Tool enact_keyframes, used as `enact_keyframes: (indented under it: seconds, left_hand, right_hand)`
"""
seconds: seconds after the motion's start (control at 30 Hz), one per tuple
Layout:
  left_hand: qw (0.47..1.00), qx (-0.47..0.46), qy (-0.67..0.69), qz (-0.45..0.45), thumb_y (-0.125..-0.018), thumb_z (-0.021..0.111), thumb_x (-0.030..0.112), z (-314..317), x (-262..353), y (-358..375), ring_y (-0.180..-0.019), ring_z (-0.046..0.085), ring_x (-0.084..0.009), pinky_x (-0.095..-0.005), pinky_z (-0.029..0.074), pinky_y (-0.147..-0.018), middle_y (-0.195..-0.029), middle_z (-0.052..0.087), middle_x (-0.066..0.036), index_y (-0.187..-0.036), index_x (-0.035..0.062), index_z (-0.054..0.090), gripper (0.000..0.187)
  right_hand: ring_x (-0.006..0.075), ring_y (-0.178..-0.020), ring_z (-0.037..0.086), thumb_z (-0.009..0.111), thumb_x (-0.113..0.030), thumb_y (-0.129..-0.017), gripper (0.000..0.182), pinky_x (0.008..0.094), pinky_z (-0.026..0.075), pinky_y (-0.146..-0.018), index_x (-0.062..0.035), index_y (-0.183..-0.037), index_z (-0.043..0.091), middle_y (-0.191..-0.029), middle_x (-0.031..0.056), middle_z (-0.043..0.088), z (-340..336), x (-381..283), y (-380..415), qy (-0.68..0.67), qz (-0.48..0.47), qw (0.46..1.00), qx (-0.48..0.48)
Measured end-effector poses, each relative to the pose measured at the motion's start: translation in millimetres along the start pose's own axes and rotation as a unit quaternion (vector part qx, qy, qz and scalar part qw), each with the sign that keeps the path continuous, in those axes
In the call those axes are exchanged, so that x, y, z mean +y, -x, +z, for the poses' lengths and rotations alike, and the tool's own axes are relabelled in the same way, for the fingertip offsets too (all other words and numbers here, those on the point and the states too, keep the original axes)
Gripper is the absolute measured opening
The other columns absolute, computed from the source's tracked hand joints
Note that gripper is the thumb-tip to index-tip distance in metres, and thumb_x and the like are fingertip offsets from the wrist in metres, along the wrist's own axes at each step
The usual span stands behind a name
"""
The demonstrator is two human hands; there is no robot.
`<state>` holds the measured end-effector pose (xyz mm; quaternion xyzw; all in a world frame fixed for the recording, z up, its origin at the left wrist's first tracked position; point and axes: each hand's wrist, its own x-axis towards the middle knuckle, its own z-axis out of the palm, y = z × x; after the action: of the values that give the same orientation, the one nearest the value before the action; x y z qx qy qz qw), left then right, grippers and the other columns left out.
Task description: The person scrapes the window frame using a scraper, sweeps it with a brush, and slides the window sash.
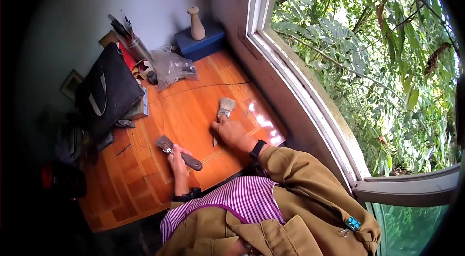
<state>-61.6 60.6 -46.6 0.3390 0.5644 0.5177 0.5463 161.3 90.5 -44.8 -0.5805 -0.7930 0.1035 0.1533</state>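
Observation:
My left hand (179, 163) is closed around a scraper (193, 162) with a dark handle. Its wide, flat blade points up and left over the orange wooden table (189, 111). To the right, my right hand (233, 133) grips a flat paintbrush (226, 105) just below its metal band. The pale bristles point away from me, and the handle's tip shows under the fingers. Both tools are held low over the tabletop, a short distance apart.
A black bag (104, 86) leans at the left, beside a metal cup of pens (139, 49). Behind lie a clear plastic bag (169, 69) and a blue box (206, 43) bearing a wooden bottle-shaped piece (196, 24). An open window frame (310, 96) borders the right.

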Motion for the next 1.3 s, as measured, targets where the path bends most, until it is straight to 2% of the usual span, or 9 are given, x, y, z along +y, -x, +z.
enact_keyframes:
  seconds: [0.2, 0.27, 0.37, 0.43, 0.53, 0.57, 0.77, 1.0, 1.3]
  left_hand:
    - [0.997, -0.010, 0.036, -0.072, -0.092, 0.048, 0.035, -10.4, -22.0, -7.6, -0.051, 0.053, -0.0169, -0.0283, 0.044, -0.046, -0.060, 0.052, -0.006, -0.069, 0.0070, 0.046, 0.036]
    - [0.994, -0.003, 0.070, -0.081, -0.092, 0.049, 0.033, -12.4, -27.7, -13.6, -0.051, 0.053, -0.0180, -0.0301, 0.045, -0.047, -0.060, 0.051, -0.006, -0.070, 0.0066, 0.046, 0.034]
    - [0.993, 0.016, 0.068, -0.097, -0.091, 0.051, 0.033, -10.5, -31.8, -17.5, -0.050, 0.052, -0.0184, -0.0306, 0.045, -0.047, -0.060, 0.050, -0.006, -0.072, 0.0068, 0.045, 0.032]
    - [0.992, 0.017, 0.060, -0.105, -0.090, 0.051, 0.032, -8.1, -30.8, -18.5, -0.050, 0.052, -0.0187, -0.0308, 0.045, -0.047, -0.060, 0.050, -0.006, -0.072, 0.0068, 0.044, 0.032]
    - [0.991, 0.023, 0.087, -0.102, -0.090, 0.051, 0.031, -6.2, -34.0, -18.6, -0.051, 0.052, -0.0191, -0.0312, 0.046, -0.047, -0.061, 0.050, -0.006, -0.074, 0.0066, 0.045, 0.030]
    - [0.991, 0.028, 0.086, -0.097, -0.090, 0.051, 0.029, -6.7, -35.5, -19.4, -0.050, 0.051, -0.0190, -0.0312, 0.046, -0.047, -0.061, 0.049, -0.006, -0.075, 0.0066, 0.045, 0.028]
    - [0.988, 0.080, 0.083, -0.102, -0.090, 0.052, 0.026, -2.5, -37.1, -21.5, -0.050, 0.050, -0.0183, -0.0311, 0.046, -0.047, -0.061, 0.048, -0.005, -0.076, 0.0068, 0.046, 0.024]
    - [0.984, 0.136, 0.063, -0.095, -0.090, 0.051, 0.029, 3.7, -36.8, -19.2, -0.051, 0.049, -0.0173, -0.0302, 0.044, -0.046, -0.061, 0.047, -0.004, -0.074, 0.0088, 0.043, 0.028]
    - [0.982, 0.142, -0.001, -0.123, -0.091, 0.051, 0.032, -1.2, -35.7, -17.4, -0.048, 0.050, -0.0169, -0.0283, 0.043, -0.043, -0.059, 0.048, -0.003, -0.072, 0.0095, 0.043, 0.030]
  right_hand:
    - [0.0321, -0.070, 0.061, 0.048, -0.012, -0.081, 0.009, 0.0402, 0.049, -0.056, -0.0076, -0.089, 0.051, -0.085, 0.0167, 0.052, -16.1, 4.9, -9.0, 0.021, -0.041, 0.999, -0.007]
    - [0.0346, -0.067, 0.058, 0.050, -0.012, -0.080, 0.005, 0.0430, 0.046, -0.055, -0.0070, -0.082, 0.049, -0.077, 0.0163, 0.052, -52.5, 5.5, -10.7, -0.041, -0.094, 0.987, 0.126]
    - [0.0361, -0.072, 0.056, 0.062, -0.012, -0.073, 0.016, 0.0445, 0.045, -0.060, -0.0065, -0.082, 0.050, -0.076, 0.0166, 0.053, -123.8, 3.0, -12.3, -0.087, -0.013, 0.983, 0.158]
    - [0.0353, -0.071, 0.055, 0.064, -0.008, -0.067, 0.018, 0.0397, 0.047, -0.062, -0.0071, -0.081, 0.053, -0.074, 0.0145, 0.054, -163.8, 31.5, -19.5, -0.170, -0.043, 0.959, 0.221]
    - [0.0139, -0.071, 0.062, 0.062, -0.006, -0.073, 0.009, 0.0264, 0.048, -0.065, -0.0033, -0.080, 0.058, -0.075, 0.0078, 0.065, -243.7, 41.2, -24.2, -0.390, 0.029, 0.880, 0.268]
    - [0.0108, -0.073, 0.060, 0.059, -0.010, -0.077, 0.009, 0.0253, 0.048, -0.066, -0.0025, -0.080, 0.059, -0.076, 0.0060, 0.065, -263.5, 58.8, -25.1, -0.367, 0.099, 0.890, 0.250]
    - [0.0305, -0.078, 0.059, 0.058, -0.014, -0.077, 0.015, 0.0350, 0.047, -0.072, -0.0036, -0.086, 0.062, -0.084, 0.0160, 0.059, -286.0, 119.4, -64.2, -0.137, 0.007, 0.927, 0.349]
    - [0.0359, -0.078, 0.058, 0.060, -0.015, -0.075, 0.013, 0.0395, 0.047, -0.073, -0.0044, -0.083, 0.062, -0.083, 0.0172, 0.059, -221.9, 187.0, -119.0, -0.168, 0.054, 0.940, 0.294]
    - [0.0248, -0.068, 0.061, 0.061, -0.016, -0.076, 0.015, 0.0329, 0.048, -0.064, -0.0008, -0.078, 0.062, -0.072, 0.0149, 0.061, -255.2, 182.4, -45.5, -0.189, 0.069, 0.970, 0.138]
